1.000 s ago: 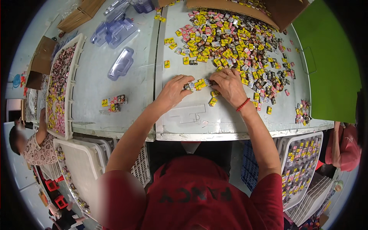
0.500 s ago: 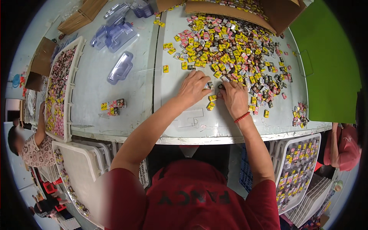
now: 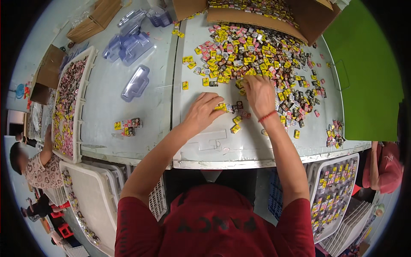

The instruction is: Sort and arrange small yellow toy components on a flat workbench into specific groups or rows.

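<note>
My left hand (image 3: 200,114) is closed at the fingertips on a small yellow box (image 3: 220,106), low over the table. In line with it, a few small dark and pale boxes (image 3: 236,106) lie to its right. Two loose yellow boxes (image 3: 236,124) rest just nearer to me. My right hand (image 3: 260,94), with a red bead bracelet at the wrist, reaches to the near edge of a big heap of tiny yellow, pink, black and white boxes (image 3: 257,55). Its fingers are bent together by a yellow box; what they grip is partly hidden.
A clear plastic tray (image 3: 212,140) lies near the front edge. Blue-tinted plastic trays (image 3: 136,83) and a small box cluster (image 3: 128,125) sit left of the table seam. An open carton (image 3: 257,19) stands behind the heap. Filled white crates flank me; other people are at both sides.
My left hand has moved left and nearer, now with a yellow box at its fingertips. My right hand has gone farther away to the heap's edge. Dark boxes now lie exposed between them.
</note>
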Demonstrator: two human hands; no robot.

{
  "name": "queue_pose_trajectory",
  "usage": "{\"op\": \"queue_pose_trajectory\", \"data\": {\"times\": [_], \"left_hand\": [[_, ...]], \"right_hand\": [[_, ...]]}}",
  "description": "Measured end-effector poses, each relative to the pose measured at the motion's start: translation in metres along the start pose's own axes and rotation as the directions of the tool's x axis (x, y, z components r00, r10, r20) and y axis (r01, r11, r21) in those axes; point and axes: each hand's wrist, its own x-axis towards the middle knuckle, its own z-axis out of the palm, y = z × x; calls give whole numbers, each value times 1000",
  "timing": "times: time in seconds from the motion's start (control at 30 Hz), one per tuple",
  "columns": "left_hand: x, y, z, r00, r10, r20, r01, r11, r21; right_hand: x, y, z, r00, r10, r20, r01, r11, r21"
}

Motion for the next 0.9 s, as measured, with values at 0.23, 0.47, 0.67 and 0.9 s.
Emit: {"op": "queue_pose_trajectory", "data": {"times": [0.23, 0.47, 0.67, 0.9], "left_hand": [[-29, -9, -36, 996, 17, -85, -14, 999, 40], [-41, -6, -42, 999, -33, -34, 34, 999, 23], [-35, -9, -30, 1000, 17, 9, -17, 999, 39], [-27, -7, -26, 999, 35, 18, -36, 999, 30]], "right_hand": [[40, 9, 40, 970, -136, 201, 199, 919, -340], [30, 19, 25, 993, -116, 10, 116, 993, -10], [-26, 25, -15, 939, 205, 277, -284, 915, 286], [-49, 13, -24, 993, 1, 119, -15, 993, 121]]}}
